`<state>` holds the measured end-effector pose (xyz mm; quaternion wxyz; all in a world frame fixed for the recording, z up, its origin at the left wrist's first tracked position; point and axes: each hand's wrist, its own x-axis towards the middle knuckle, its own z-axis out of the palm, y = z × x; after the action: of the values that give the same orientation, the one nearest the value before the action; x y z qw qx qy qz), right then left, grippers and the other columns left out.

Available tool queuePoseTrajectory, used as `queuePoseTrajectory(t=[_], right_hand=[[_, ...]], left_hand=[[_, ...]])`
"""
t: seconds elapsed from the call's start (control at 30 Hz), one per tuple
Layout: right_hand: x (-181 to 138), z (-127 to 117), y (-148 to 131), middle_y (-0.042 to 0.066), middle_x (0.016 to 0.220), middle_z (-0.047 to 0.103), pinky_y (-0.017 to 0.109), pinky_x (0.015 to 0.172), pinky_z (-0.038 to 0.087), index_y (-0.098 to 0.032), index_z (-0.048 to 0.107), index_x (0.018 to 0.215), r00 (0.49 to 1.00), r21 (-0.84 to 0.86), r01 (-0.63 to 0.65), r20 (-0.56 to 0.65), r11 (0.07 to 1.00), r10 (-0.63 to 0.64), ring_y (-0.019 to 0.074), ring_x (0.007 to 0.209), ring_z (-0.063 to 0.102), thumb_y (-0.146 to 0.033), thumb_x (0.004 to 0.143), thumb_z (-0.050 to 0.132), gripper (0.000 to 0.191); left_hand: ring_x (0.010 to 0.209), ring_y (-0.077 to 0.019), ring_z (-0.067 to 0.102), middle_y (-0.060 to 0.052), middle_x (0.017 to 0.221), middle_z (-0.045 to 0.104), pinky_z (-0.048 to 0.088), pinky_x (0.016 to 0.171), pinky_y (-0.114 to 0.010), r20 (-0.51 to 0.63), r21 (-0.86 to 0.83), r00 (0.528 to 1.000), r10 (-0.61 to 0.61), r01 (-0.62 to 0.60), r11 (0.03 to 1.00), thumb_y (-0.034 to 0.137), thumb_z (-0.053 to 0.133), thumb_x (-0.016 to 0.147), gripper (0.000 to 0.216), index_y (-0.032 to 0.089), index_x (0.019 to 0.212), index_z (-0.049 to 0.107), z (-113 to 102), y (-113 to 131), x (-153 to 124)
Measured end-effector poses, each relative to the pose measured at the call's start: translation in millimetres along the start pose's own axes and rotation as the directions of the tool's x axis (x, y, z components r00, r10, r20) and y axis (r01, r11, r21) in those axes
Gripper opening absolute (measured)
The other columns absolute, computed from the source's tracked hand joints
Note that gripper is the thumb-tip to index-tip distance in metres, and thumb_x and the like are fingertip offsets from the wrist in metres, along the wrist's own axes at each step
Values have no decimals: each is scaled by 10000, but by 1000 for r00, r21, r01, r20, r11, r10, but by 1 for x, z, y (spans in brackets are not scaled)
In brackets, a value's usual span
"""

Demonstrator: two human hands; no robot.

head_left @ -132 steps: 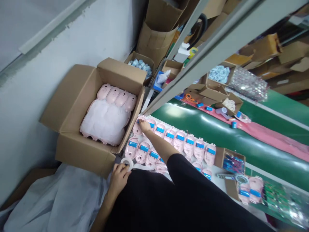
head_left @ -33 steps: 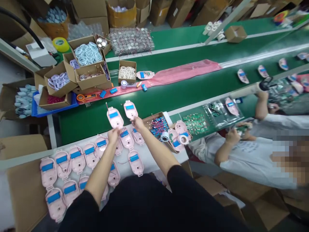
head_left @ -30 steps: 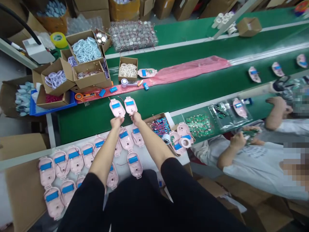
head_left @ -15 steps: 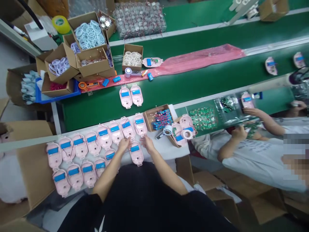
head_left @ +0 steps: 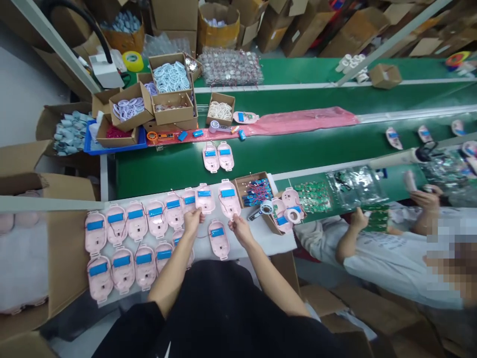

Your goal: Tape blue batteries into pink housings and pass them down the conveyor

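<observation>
My left hand [head_left: 194, 221] pinches the lower end of a pink plastic shell [head_left: 204, 204] that has a blue battery pack across it. This shell overlaps the neighbouring one on its left. With closed fingertips, my right hand [head_left: 240, 229] grips the bottom edge of another pink shell [head_left: 230, 205], with a blue pack and thin red wires. Between my forearms lies a single pink shell [head_left: 219, 246] with its own blue pack. To the left, two rows of similar shells [head_left: 136, 221] lie on a white surface, some of them partly hidden by my left arm.
A cardboard box of wired blue packs [head_left: 257, 191] stands to the right, beside a box with pink shells and a white tape roll [head_left: 293, 215]. Two shells [head_left: 218, 156] lie on the green belt [head_left: 164, 169]. A co-worker's hand [head_left: 358, 219] holds green circuit boards.
The view has shifted. The two shells at my hands have moved apart, with the left one now overlapping its neighbour. The co-worker's far hand has moved away to the right.
</observation>
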<state>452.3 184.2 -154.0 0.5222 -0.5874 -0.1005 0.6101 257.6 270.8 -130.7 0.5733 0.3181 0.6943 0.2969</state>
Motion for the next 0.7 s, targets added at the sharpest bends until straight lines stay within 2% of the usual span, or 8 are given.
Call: queuePoseTrajectory(t=[0.07,0.17,0.27,0.37,0.47,0.53,0.6,0.7], right_hand=[[30,32,-24,11,689,688,234,531,420,-204,556,833,996,-2,-15,85,1000,15,110,539,559,-608,785,799,474],[96,105,-62,17,714,700,210,548,426,-195,539,830,983,-25,-77,166,997,81,93,557,551,-467,927,721,341],[161,173,-83,7,675,685,179,544,412,-180,522,850,974,-87,-146,162,986,158,76,557,521,-289,1059,556,239],[201,204,-82,-11,641,667,160,520,381,-178,513,869,969,-115,-187,142,976,203,69,537,494,-249,1101,457,249],[198,187,-67,-21,587,626,190,470,339,-187,543,837,983,-248,-149,72,957,171,89,478,454,-417,1076,506,333],[169,157,-52,-3,598,636,213,483,351,-188,576,785,998,-458,-17,41,889,41,106,484,486,-525,1028,551,416],[127,124,-33,21,635,673,222,519,389,-186,598,746,997,-645,69,79,761,-23,118,507,548,-570,1006,554,465],[63,94,3,50,669,714,231,492,403,-174,621,765,970,-742,-60,114,667,214,124,464,581,-556,1004,556,455]], left_hand=[[518,-135,626,-67,642,694,503,515,-242,-57,-52,998,35,-38,998,465,724,834,360,138,703,653,-22,27,26],[497,-126,610,-66,607,682,491,491,-228,-137,-61,989,59,-68,996,376,727,821,290,138,681,639,-44,76,85],[489,-131,614,-73,576,670,512,500,-238,-170,-1,984,49,-50,999,301,733,827,255,132,666,631,-48,115,145],[529,-154,656,-93,595,689,552,550,-263,-156,91,987,32,-18,996,316,764,836,269,126,691,641,-44,133,183],[604,-184,706,-119,673,732,578,617,-289,-123,206,992,34,-8,978,448,737,876,354,133,732,662,-48,128,180],[688,-202,737,-121,748,763,582,678,-296,-94,293,994,53,-23,956,560,663,907,434,150,768,692,-61,112,150],[781,-227,754,-105,764,773,573,744,-305,-66,388,996,60,-30,921,627,599,916,490,179,755,714,-81,87,101],[888,-308,753,-112,678,746,546,826,-357,-60,534,998,3,29,845,594,662,856,458,209,608,681,-114,36,26]])
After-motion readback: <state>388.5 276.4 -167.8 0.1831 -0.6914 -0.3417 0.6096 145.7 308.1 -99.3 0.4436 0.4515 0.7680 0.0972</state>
